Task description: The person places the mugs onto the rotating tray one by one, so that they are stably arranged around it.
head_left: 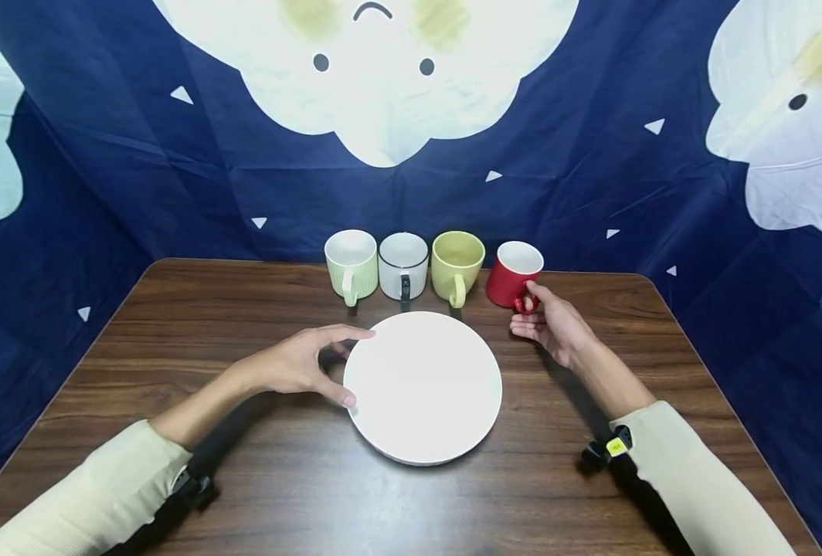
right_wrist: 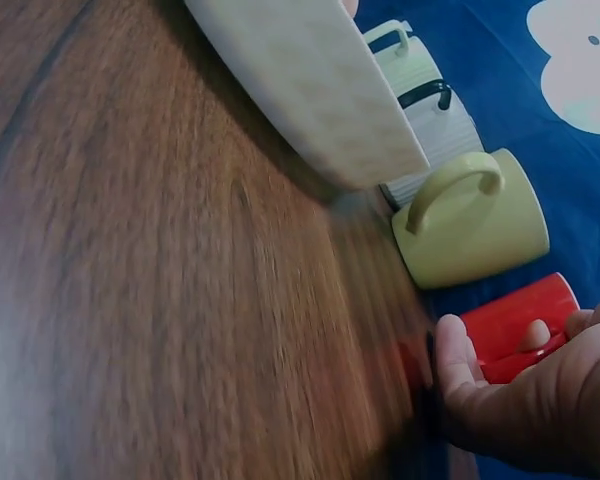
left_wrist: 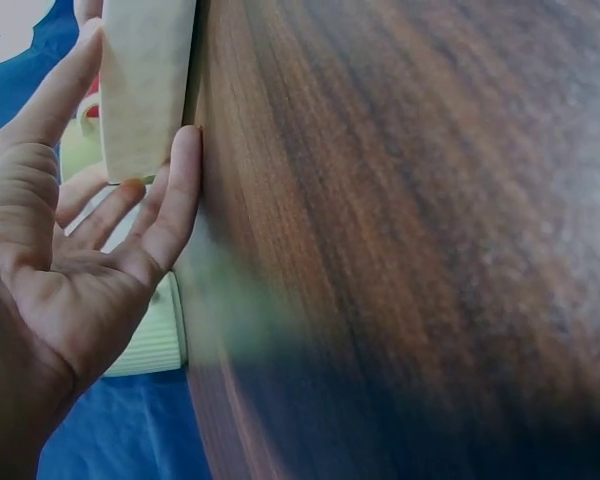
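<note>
A thick, round white disc (head_left: 422, 386) sits mid-table, its sloping side wall (left_wrist: 145, 90) showing in the left wrist view. My left hand (head_left: 307, 361) is at its left edge, with thumb and index finger spread apart, their tips right at the rim. At the right end of a row of mugs, my right hand (head_left: 553, 323) holds a red mug (head_left: 511, 278) with a white inside by its handle. The right wrist view shows the thumb and fingers around that handle, hiding part of the red mug (right_wrist: 515, 320).
Left of the red mug stand a yellow-green mug (head_left: 457, 259), a white mug (head_left: 402, 270) with a black rim and handle, and a pale green ribbed mug (head_left: 352, 266). They line the back of the wooden table (head_left: 258, 471). A dark blue cloth (head_left: 244, 185) hangs behind.
</note>
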The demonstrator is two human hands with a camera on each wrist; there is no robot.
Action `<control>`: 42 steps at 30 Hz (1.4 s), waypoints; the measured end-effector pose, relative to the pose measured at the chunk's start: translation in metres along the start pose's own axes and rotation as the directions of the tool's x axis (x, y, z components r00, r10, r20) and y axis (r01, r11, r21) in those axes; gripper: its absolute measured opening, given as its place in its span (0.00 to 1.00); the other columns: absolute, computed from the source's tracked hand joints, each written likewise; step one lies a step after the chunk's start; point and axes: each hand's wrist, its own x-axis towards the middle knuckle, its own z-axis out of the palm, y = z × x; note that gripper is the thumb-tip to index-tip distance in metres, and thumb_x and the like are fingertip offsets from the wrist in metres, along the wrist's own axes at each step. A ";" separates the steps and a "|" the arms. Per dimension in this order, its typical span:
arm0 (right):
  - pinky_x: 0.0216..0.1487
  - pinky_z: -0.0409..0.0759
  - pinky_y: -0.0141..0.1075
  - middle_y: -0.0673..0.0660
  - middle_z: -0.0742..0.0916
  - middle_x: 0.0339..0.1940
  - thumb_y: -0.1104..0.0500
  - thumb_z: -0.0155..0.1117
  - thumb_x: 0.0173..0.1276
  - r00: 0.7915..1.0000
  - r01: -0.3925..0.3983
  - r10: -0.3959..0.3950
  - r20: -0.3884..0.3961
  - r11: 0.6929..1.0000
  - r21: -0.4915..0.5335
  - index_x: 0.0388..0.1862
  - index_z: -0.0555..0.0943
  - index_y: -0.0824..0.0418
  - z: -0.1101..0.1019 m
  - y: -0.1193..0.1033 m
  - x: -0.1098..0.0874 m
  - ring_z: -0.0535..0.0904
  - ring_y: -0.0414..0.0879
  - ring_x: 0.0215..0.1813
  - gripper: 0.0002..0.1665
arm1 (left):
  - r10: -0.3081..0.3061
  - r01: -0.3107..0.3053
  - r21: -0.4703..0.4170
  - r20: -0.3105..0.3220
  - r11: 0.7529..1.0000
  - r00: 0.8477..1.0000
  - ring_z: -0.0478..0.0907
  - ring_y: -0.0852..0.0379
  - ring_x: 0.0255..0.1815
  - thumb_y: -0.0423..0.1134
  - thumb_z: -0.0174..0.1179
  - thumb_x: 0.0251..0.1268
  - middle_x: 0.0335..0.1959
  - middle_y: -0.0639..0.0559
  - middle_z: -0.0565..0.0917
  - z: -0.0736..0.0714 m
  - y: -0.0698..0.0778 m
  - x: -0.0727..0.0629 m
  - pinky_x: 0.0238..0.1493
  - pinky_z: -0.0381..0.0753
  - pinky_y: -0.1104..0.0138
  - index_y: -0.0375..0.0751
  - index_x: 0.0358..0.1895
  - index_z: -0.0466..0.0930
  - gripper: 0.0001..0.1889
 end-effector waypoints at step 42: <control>0.50 0.94 0.38 0.54 0.94 0.37 0.44 0.51 0.95 0.975 0.191 -0.180 0.127 0.978 -0.081 0.36 0.78 0.56 -0.026 -0.020 -0.092 0.93 0.46 0.40 0.26 | -0.033 0.035 -0.067 0.039 0.997 0.999 0.85 0.48 0.68 0.47 0.91 0.53 0.80 0.46 0.82 -0.002 -0.001 0.004 0.73 0.77 0.48 0.51 0.86 0.73 0.55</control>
